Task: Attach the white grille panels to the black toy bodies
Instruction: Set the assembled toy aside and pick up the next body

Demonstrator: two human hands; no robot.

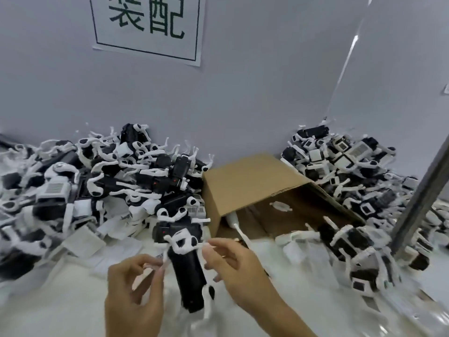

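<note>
Both hands are sitting low in the middle, working on one black toy body [188,271] that's standing nearly upright between them, tilted a bit. The left hand [133,285] is curling its fingers in near the body's left side, and its fingertips seem to be pinching a thin white arm sticking off the toy, though the blur is making that hard to call. The right hand [233,263] is pinching a white prong at the top right of the body, thumb and forefinger closed on it.

A white piece with leg-like prongs is sitting on the upper end of that body, and another white bit is hanging at its lower right.

Loose white grille panels [83,244] are lying flat on the white table [60,310] just left of the hands. Behind them a big left pile [97,181] of black-and-white toys is heaping up against the grey wall. A cardboard box [255,188] is lying on its side behind the hands, open toward the camera, with a couple of white parts inside. A right pile [345,166] is spreading out past the box, and a grey pole [418,203] is leaning across it. A paper sign [148,25] is hanging on the wall up top.
</note>
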